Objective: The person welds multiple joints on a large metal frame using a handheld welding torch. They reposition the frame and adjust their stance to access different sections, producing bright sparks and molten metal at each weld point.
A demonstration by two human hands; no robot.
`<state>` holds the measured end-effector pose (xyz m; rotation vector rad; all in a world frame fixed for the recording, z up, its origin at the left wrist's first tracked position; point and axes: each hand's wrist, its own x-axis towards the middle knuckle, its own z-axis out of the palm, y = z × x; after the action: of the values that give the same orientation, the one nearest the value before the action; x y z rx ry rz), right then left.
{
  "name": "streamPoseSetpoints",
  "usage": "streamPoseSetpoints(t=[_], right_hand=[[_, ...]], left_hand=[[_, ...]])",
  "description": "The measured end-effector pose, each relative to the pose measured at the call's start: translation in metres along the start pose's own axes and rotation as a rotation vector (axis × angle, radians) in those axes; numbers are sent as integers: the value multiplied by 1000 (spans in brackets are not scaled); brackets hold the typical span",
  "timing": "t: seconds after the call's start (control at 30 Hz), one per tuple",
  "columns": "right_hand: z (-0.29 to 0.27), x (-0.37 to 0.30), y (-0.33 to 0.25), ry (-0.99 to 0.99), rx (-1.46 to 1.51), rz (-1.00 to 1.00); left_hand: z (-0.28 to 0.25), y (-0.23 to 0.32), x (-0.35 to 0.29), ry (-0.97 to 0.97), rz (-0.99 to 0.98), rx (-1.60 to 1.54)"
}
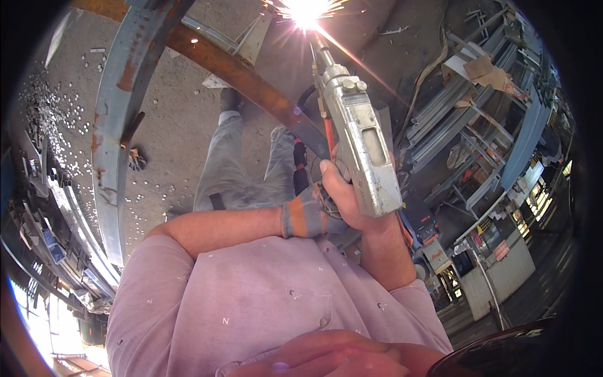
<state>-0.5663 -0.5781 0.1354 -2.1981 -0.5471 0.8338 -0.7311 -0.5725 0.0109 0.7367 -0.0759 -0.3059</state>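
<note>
A silver handheld welding gun [359, 125] points away from me, its narrow nozzle [324, 55] ending beside a white-hot flare [306, 12] that throws sparks. Around the gun's rear body my bare right hand [347, 196] is closed, thumb along its left side. My left hand [309, 213], in a grey and orange work glove, crosses my body and lies against the right wrist, below the gun. Its fingers are mostly hidden there. A dark cable with red bands [300, 157] runs down to this glove. What the glare covers at the nozzle tip cannot be made out.
A rusty beam [242, 75] crosses the floor ahead, near my feet. To the left stands a tall curved grey steel beam [113, 125]. Small bright pieces [63, 132] litter the floor there. Metal profiles [446, 100] are stacked at the right, with a light cabinet [502, 273] nearer.
</note>
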Motion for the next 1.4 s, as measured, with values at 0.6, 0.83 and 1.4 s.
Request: streamPoseSetpoints(t=[0.6, 0.83, 1.4], right_hand=[[-18, -76, 15, 102, 378, 100], [-59, -130, 60, 210, 520, 82], [-229, -280, 221, 852, 1099, 101]], left_hand=[[24, -3, 8, 77, 29, 323], [66, -27, 41, -85, 161, 824], [232, 196, 59, -246, 553, 767]])
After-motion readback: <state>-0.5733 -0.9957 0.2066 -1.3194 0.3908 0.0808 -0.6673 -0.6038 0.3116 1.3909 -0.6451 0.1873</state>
